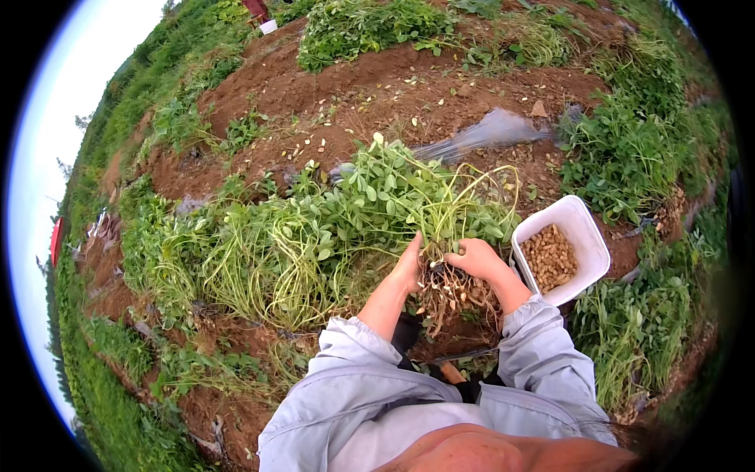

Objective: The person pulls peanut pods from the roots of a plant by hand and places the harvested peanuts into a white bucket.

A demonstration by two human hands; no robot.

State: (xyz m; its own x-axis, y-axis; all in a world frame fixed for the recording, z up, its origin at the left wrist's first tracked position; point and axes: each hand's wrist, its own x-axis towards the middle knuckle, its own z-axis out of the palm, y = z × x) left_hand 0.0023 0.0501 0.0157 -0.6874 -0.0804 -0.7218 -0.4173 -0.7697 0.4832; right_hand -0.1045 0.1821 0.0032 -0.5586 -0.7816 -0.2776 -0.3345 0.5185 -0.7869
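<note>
An uprooted bunch of peanut plants hangs in front of me, with tangled brown roots and a few pale pods toward me and leafy stems pointing away. My left hand is against its left side at the crown, thumb up along the stems; the other fingers are partly hidden behind the roots. On the opposite side, my right hand grips the bunch where stems meet roots. Just right of my right forearm, a white square plastic bucket stands tilted in view, partly filled with unshelled peanuts.
Pulled peanut plants lie heaped to the left; more greenery is at the right. Clear plastic film lies on reddish soil beyond. Far off, a person is partly visible near a white container.
</note>
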